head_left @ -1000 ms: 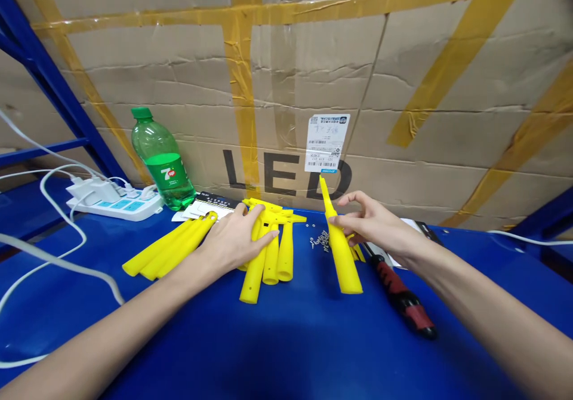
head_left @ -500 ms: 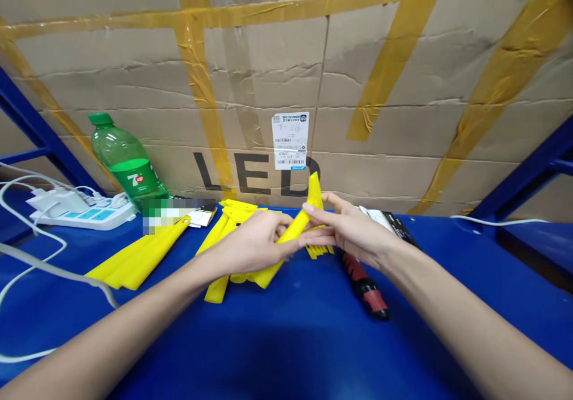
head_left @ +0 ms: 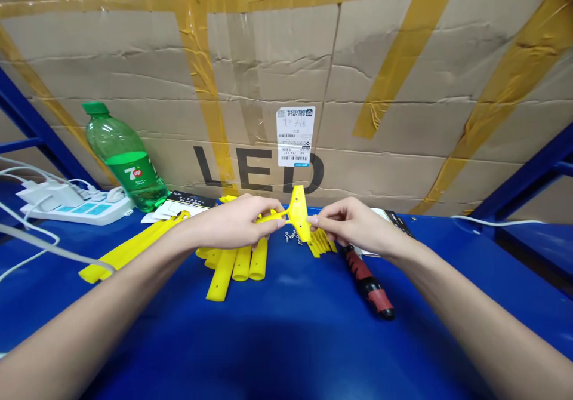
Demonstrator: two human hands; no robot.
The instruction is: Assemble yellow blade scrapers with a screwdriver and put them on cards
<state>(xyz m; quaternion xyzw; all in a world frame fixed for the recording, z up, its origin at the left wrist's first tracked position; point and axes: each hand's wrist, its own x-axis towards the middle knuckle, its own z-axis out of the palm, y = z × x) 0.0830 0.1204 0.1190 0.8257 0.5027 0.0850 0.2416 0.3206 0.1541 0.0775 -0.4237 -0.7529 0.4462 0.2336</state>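
Left hand and right hand pinching yellow plastic part above blue workbench

Left hand narrow, thumb and fingers closed on the thin arm of the part. Right hand narrow too, fingertips pinching the lower end of its wide head. Part held between both hands, crosswise, head upright, just above the bench and not resting on it. Directly under left hand, loose yellow plastic bars, side by side, ends pointing toward the camera. Under right hand, yellow toothed piece lying on the bench, touching nothing but the bench as far as visible. Just left of it, small metal screws, scattered. Right of right hand, red-and-black screwdriver, lying at a slant, handle toward the camera. Far left, flat yellow strips in a tight bunch, beside white papers. Behind them, green 7UP bottle tilted against cardboard carton, next to white power strip with plugged-in chargers. On the carton, yellow tape, black LED lettering and white barcode label.
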